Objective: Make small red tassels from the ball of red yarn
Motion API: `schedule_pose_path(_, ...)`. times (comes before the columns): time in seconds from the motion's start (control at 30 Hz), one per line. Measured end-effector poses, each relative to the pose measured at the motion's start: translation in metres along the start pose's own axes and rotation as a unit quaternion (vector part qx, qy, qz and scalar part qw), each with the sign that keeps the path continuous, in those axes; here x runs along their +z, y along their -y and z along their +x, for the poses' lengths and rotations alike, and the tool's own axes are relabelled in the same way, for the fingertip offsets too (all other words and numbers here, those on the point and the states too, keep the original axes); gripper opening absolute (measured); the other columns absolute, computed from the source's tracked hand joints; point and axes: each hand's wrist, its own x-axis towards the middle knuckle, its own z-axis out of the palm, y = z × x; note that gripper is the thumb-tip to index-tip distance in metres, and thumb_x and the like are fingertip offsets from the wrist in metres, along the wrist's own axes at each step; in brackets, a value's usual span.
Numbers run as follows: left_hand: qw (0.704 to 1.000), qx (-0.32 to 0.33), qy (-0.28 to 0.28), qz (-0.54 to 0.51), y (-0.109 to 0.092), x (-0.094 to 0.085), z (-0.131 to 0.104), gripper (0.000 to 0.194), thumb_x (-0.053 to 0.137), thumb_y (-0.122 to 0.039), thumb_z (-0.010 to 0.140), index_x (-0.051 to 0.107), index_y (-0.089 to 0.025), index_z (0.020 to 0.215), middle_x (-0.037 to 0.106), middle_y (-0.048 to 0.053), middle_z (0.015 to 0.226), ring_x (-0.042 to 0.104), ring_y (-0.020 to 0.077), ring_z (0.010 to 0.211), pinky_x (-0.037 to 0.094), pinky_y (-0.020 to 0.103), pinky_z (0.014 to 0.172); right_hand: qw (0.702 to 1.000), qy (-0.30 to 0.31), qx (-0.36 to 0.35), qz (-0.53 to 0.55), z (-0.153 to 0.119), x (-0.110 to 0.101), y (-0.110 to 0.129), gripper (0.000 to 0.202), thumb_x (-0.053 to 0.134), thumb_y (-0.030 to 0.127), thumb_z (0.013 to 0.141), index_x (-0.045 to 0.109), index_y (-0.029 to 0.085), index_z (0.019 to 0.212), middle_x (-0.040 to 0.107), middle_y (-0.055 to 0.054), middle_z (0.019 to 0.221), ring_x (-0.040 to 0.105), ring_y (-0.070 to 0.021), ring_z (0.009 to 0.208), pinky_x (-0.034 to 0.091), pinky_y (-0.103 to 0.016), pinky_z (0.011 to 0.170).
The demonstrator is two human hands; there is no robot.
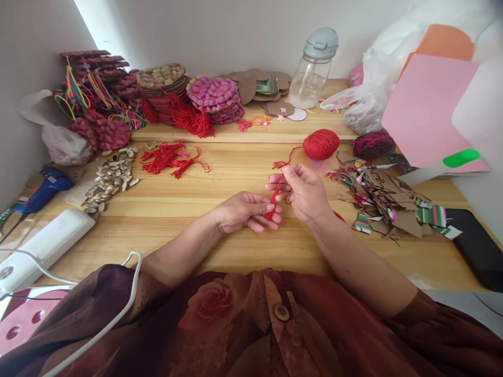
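Observation:
A small bundle of red yarn (276,191) is stretched between my two hands above the middle of the table. My left hand (251,210) pinches its lower end between thumb and fingers. Higher up, my right hand (304,191) grips the top end with thumb and forefinger, and loose strands stick out above. A strand seems to run from there to the red yarn ball (321,144) just behind my right hand. To the left lies a pile of red tassels (165,158) on the wood.
Peanut shells (112,178), a blue glue gun (47,188) and a white power strip (51,246) lie left. Stacked decorated discs (216,97) and a water bottle (313,73) stand on the back ledge. Cardboard scraps (393,199) and a black phone (477,246) lie right.

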Motion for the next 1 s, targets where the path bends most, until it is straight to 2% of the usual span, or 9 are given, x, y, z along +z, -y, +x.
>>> schedule_pose_path(0.33,1.0,-0.008,0.0,-0.005,0.001,-0.0005,0.0001,0.028,0.07,-0.031,0.081,0.07,-0.013,0.102,0.074,0.012,0.095,0.073,0.0183,0.079,0.051,0.015,0.048,0.999,-0.008,-0.02,-0.024,0.0004,-0.0001,0.002,0.038,0.071,0.051,0.076,0.048,0.021,0.085,0.068,0.003,0.068,0.067,-0.0126,0.054,0.05,-0.018,0.041)
schedule_pose_path(0.6,1.0,-0.003,0.018,-0.016,0.0,-0.0015,0.0,0.046,0.056,-0.054,0.087,0.069,-0.013,0.105,0.074,0.013,0.093,0.073,0.0194,0.077,0.054,0.019,0.051,0.999,-0.017,-0.015,-0.029,0.0007,-0.0004,0.0036,0.039,0.074,0.049,0.074,0.049,0.021,0.084,0.068,0.004,0.067,0.066,-0.0111,0.052,0.05,-0.017,0.04)
schedule_pose_path(0.67,1.0,-0.002,0.017,-0.013,0.0007,-0.0011,0.0,0.044,0.061,-0.052,0.084,0.069,-0.013,0.104,0.073,0.011,0.088,0.072,0.0176,0.074,0.053,0.019,0.052,0.999,-0.02,-0.016,-0.035,0.0009,-0.0005,0.0033,0.039,0.074,0.05,0.074,0.049,0.021,0.084,0.068,0.004,0.067,0.066,-0.0111,0.053,0.05,-0.017,0.04)
schedule_pose_path(0.8,1.0,0.004,-0.005,0.021,0.0021,0.0006,0.0002,0.033,0.075,-0.04,0.075,0.07,-0.012,0.093,0.069,0.003,0.07,0.067,0.0114,0.059,0.049,0.016,0.048,0.999,-0.019,-0.012,-0.039,0.0018,-0.0018,0.0032,0.039,0.073,0.051,0.074,0.049,0.021,0.083,0.068,0.003,0.068,0.068,-0.0122,0.055,0.05,-0.017,0.04)
schedule_pose_path(1.0,0.992,0.038,-0.047,0.11,0.0012,0.0014,0.0024,0.03,0.069,-0.041,0.078,0.068,-0.012,0.082,0.068,0.004,0.067,0.065,0.0113,0.054,0.044,0.016,0.043,1.0,-0.013,-0.028,-0.007,0.0004,-0.0023,0.0066,0.04,0.074,0.05,0.073,0.048,0.021,0.081,0.068,0.002,0.07,0.071,-0.0156,0.065,0.05,-0.017,0.041)
